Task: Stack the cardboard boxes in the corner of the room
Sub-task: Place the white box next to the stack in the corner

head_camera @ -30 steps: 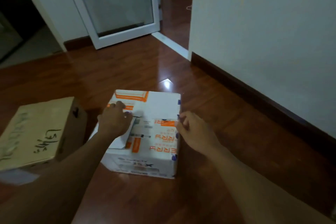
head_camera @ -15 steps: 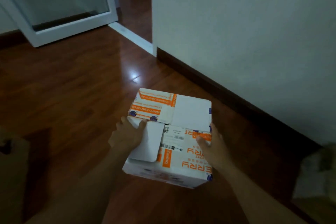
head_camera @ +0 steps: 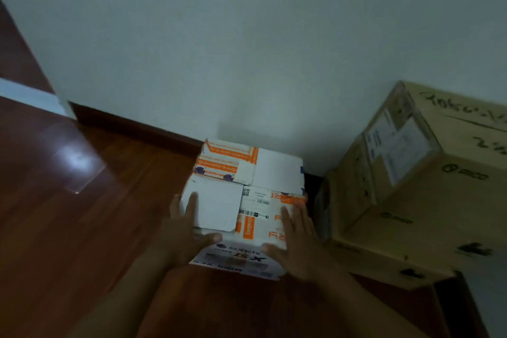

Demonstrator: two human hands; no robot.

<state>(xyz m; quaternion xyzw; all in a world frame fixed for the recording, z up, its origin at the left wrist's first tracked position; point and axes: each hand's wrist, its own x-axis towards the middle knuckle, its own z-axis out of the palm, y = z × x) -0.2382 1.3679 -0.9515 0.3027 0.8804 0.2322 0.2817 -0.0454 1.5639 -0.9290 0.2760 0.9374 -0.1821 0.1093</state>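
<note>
Left hand and right hand both grasp the white-and-orange box by its near edge, fingers flat on top, thumbs on the front face. Flaps closed, shipping label on top, contents hidden. It sits on the wooden floor against the wall, just left of the larger brown cardboard box.

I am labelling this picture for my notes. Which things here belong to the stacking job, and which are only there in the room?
Part of the job:
- white and orange box, held by the left hand and right hand
- big brown box to its right

Only there:
- white wall
- dark baseboard
- wooden floor
</note>
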